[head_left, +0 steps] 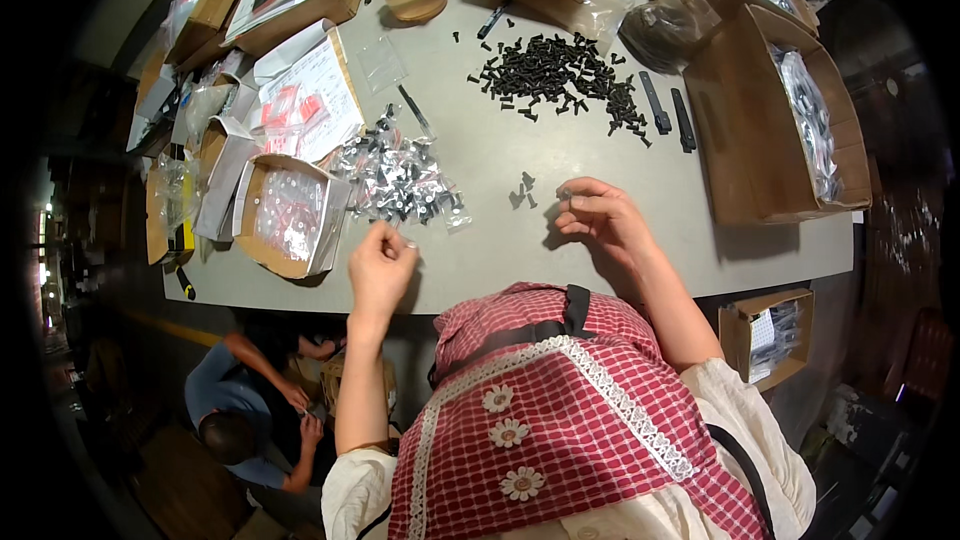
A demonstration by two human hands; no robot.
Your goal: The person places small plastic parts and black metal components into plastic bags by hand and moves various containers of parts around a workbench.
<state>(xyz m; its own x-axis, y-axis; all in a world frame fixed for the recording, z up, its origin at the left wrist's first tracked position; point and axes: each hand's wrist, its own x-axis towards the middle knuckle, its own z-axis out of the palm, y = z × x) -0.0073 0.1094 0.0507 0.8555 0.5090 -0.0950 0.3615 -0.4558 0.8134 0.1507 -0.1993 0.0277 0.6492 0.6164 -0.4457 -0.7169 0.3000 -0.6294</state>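
At the left edge of the grey counter stands a row of open cardboard boxes, the nearest being a small box lined with clear packets showing red print. Just right of it, toward the near edge, lies a heap of small clear bags filled with dark parts. The left hand hovers over the near edge just below that heap; its fingers are drawn together in a pinch around something small and pale, too small to identify. Right of the heap, near the middle of the counter, a few loose black screws lie together. The right hand rests on the counter just right of them, its fingers curled with thumb and forefinger closed on a tiny item at the tips; its kind cannot be told. Farther back, toward the far edge, a large scatter of black screws is spread out, with two black bars lying beside it to the right. At the right edge sits a large open cardboard box holding clear-wrapped goods, and another similar box behind it. Below the near edge, at lower left, another person in a blue top crouches on the floor, hands apart from the counter work.
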